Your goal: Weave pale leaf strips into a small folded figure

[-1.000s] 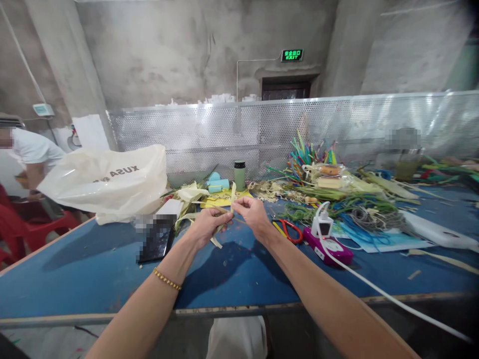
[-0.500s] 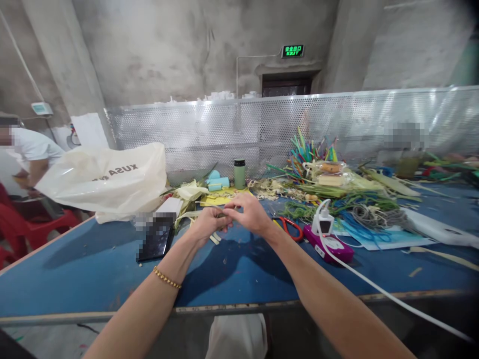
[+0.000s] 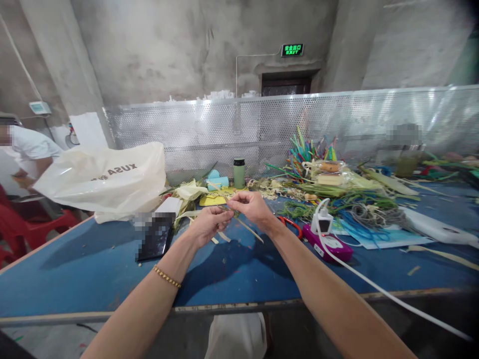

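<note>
- Fingers (image 3: 225, 216) of left hand (image 3: 207, 226) and right hand (image 3: 254, 206) pinched together on thin pale strips (image 3: 250, 231), over mid-table (image 3: 93, 279)
- bag (image 3: 99, 184), far left: looks like "XUSA", rest unclear lol
- green sign (image 3: 292, 50), far wall (image 3: 149, 50): "EXIT"

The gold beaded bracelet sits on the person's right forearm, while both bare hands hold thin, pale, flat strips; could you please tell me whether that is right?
Not quite: the head view shows the gold beaded bracelet on the left forearm, not the right. The left hand and right hand do hold thin, pale, flat strips.
</note>
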A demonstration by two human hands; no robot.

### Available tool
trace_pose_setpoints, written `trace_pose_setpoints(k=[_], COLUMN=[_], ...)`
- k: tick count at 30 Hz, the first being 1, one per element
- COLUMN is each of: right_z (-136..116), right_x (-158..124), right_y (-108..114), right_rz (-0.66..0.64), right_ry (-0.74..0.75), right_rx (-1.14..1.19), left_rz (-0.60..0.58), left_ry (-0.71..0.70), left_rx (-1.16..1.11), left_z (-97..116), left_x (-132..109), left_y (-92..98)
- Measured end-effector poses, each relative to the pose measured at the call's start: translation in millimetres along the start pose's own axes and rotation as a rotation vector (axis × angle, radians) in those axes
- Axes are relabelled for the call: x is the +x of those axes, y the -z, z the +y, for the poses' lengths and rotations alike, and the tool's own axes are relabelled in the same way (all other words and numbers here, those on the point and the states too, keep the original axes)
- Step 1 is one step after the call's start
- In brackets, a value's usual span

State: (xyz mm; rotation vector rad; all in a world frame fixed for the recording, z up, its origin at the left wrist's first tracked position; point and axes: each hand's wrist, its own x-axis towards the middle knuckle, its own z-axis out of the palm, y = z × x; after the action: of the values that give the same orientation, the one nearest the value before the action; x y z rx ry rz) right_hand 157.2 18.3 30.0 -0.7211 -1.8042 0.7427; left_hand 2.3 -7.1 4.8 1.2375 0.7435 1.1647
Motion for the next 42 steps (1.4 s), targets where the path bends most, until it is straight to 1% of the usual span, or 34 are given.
trace_pose_setpoints(k=[5,12,16,23,26,27,28,30,31,32,33,34,36,37,38,40,42], right_z=[-1.3,0.2,0.6,1.6,3.3,3.7,3.9,3.9,3.9,4.1,4.4,5.0,6.5,7.1,7.5,7.0,5.2], right_x=[-1.9,-3.5,-3.8,-5.6,-4.1,-3.0,-1.8,0.1,0.5,0.5,0.1,-0.6,-2.3,-3.1,-3.7,-4.5,-5.0], right_y=[-1.6,-4.3,-4.7,-6.2,-5.4,-3.8,-1.4,4.4,7.1,8.9,9.6,9.1,4.9,2.0,-0.8,-4.8,-6.1], right_rz=[-0.022,-0.036,-0.03,-0.041,-0.06,-0.023,0.051,0.282,0.379,0.424,0.394,0.315,0.133,0.083,0.059,0.053,0.051], right_ry=[-0.03,-0.03,-0.021,-0.025,0.007,0.041,0.084,0.171,0.184,0.174,0.136,0.078,-0.038,-0.079,-0.11,-0.132,-0.125], right_rx=[0.049,0.095,0.057,0.039,-0.051,-0.122,-0.216,-0.434,-0.529,-0.587,-0.602,-0.575,-0.43,-0.338,-0.252,-0.126,-0.063], left_rz=[-0.034,-0.068,-0.056,-0.073,-0.073,-0.069,-0.058,0.006,0.05,0.095,0.132,0.155,0.162,0.155,0.147,0.126,0.119], left_ry=[-0.029,-0.012,0.009,0.02,0.009,0.003,-0.006,-0.025,-0.041,-0.061,-0.084,-0.108,-0.138,-0.14,-0.13,-0.095,-0.061], left_rx=[0.008,0.031,0.073,0.122,0.111,0.101,0.089,0.064,0.053,0.044,0.037,0.032,0.023,0.019,0.014,0.0,-0.015], left_z=[-1.0,3.1,3.8,3.5,3.5,3.4,3.3,2.5,1.9,1.2,0.5,-0.2,-0.6,-0.4,0.1,1.7,2.9], left_x=[-0.6,-3.7,-5.1,-6.9,-6.7,-6.1,-5.1,-2.5,-0.9,0.6,1.9,3.0,4.1,4.0,3.6,2.1,0.7], left_y=[-0.4,-0.6,-1.8,-5.0,-5.6,-5.2,-4.5,-2.4,-1.2,0.0,1.0,1.7,2.0,1.6,1.0,-0.6,-1.6])
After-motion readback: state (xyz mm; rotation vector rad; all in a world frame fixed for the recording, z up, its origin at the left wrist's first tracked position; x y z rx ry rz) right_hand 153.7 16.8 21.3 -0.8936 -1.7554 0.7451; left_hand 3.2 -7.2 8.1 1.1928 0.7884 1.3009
